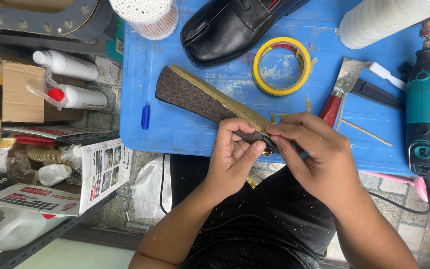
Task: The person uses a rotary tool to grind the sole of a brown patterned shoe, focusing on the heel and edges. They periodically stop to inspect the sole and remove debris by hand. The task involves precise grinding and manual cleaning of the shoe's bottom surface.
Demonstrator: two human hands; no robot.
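1. I am seeing my left hand (232, 159) curling its fingers (231, 130) partly shut around the narrow end of a brown strap (202, 99) with a gold edge. The thumb is pressing up against the dark tip.
2. My right hand (312, 154) is pinching that same tip from the 3 o'clock side. Its fingertips (274, 130) are closing tight on the strap end, touching my left thumb.
3. The strap is lying slanted on the blue table (175, 127), running from my hands toward 10 o'clock.
4. The very end of the strap is hiding under my fingers, so I cannot tell what the little dark and shiny piece there is.
5. A black shoe (227, 27) at 12 o'clock is getting cut off by the top edge. A white roll (379, 17) at 1 o'clock is cut off too.
6. A yellow tape ring (281, 66) is sitting just past the strap. A red-handled scraper (338, 92) is lying near my right hand.
7. A teal power tool (428, 114) is resting at 3 o'clock. A small blue pen (146, 117) is lying at 9 o'clock.
8. Boxes and white bottles (68, 65) are crowding a shelf at the left. My dark apron is showing bits of dust.
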